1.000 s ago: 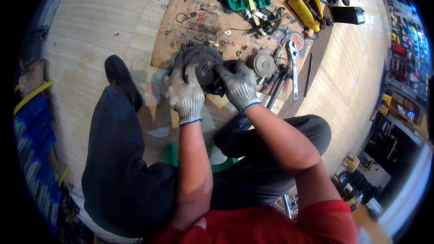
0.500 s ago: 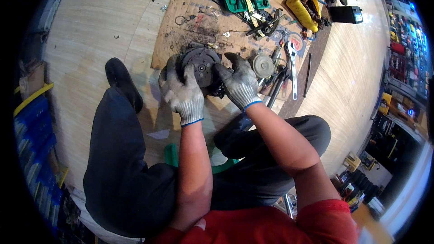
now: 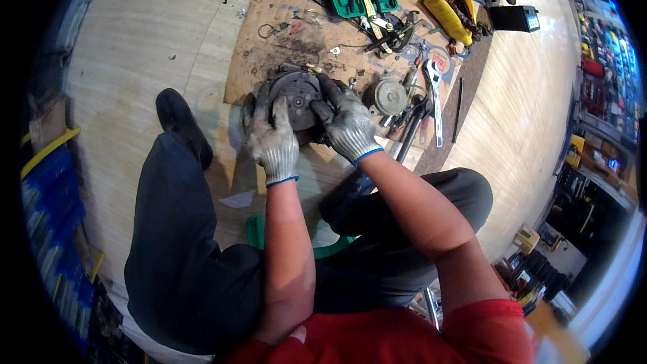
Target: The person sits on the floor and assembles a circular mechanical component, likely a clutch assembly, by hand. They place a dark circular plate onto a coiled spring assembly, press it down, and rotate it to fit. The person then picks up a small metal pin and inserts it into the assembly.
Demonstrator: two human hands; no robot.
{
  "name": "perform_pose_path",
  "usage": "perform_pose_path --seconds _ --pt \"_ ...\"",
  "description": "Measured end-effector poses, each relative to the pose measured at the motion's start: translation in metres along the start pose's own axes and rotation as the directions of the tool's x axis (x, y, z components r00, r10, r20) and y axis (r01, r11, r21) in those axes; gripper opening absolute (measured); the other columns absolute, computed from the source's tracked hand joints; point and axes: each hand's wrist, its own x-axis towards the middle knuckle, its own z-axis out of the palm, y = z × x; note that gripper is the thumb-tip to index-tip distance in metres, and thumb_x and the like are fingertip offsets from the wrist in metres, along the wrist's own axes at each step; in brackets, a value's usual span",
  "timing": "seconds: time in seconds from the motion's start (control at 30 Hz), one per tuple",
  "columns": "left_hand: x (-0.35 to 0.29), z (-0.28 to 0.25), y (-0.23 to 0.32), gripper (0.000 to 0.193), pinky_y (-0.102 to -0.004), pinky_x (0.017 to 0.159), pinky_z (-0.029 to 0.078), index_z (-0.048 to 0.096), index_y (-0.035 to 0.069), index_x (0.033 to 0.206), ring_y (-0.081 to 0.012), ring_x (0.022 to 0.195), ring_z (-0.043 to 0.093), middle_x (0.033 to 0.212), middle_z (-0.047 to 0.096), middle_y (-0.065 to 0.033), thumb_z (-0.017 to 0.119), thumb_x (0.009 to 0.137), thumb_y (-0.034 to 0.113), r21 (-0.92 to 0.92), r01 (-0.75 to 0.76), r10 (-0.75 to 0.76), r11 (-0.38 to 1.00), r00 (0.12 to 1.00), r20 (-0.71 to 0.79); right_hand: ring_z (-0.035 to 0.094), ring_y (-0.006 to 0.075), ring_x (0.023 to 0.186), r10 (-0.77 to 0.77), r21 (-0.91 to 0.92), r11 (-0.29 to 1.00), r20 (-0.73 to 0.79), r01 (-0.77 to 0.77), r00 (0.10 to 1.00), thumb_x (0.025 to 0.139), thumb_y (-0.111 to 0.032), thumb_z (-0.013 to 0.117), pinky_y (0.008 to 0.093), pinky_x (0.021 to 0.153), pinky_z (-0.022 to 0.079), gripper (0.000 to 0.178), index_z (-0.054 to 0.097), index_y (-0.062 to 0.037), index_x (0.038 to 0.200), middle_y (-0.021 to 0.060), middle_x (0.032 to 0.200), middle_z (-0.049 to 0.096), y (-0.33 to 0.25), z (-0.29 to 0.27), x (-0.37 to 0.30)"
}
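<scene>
Okay, left hand [image 3: 273, 136], gloved, holds dark pulley [image 3: 298, 102] by its left side, at near edge of cardboard [image 3: 251, 61]; right hand [image 3: 348, 120], gloved too, holds its right side. Just beside, round part [image 3: 389, 97] on cardboard; wrench [image 3: 436, 102] farther right.

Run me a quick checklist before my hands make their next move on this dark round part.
1. Left hand on the left side of the dark pulley-like part: ok.
2. Right hand on its right side: ok.
3. Gloves on both hands: ok.
4. Adjustable wrench apart from both hands: ok, lying to the right.
5. Cardboard sheet uncluttered: not ok, loose tools and parts lie on it.
6. Support under the pulley-like part: cannot tell, underside hidden.
</scene>
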Motion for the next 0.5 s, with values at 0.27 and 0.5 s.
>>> perform_pose_path --seconds 0.27,0.5 --pt "-0.0011 0.0033 0.0008 0.058 -0.0456 0.114 0.035 0.064 0.004 0.134 -0.0406 0.132 0.05 0.138 0.06 -0.0221 0.056 0.098 0.049 0.038 0.061 -0.062 0.997 0.998 0.023 0.061 0.0419 0.116 0.024 0.027 0.999 0.049 -0.026 0.998 0.096 -0.043 0.06 0.0478 0.099 0.049 0.056 0.056 -0.0112 0.142 0.0248 0.127 0.064 -0.0027 -0.0052 0.0029" --pt "0.0026 -0.0025 0.0018 0.064 -0.0445 0.115 0.034 0.061 0.004 0.136 -0.0404 0.134 0.049 0.141 0.057 -0.0236 0.054 0.098 0.054 -0.011 0.047 -0.047 0.999 0.997 0.058 0.061 0.0424 0.118 0.068 0.01 0.998 0.066 -0.069 0.996 0.096 -0.043 0.059 0.0473 0.101 0.048 0.056 0.055 -0.0112 0.142 0.0254 0.128 0.063 -0.0065 -0.0046 -0.0014"
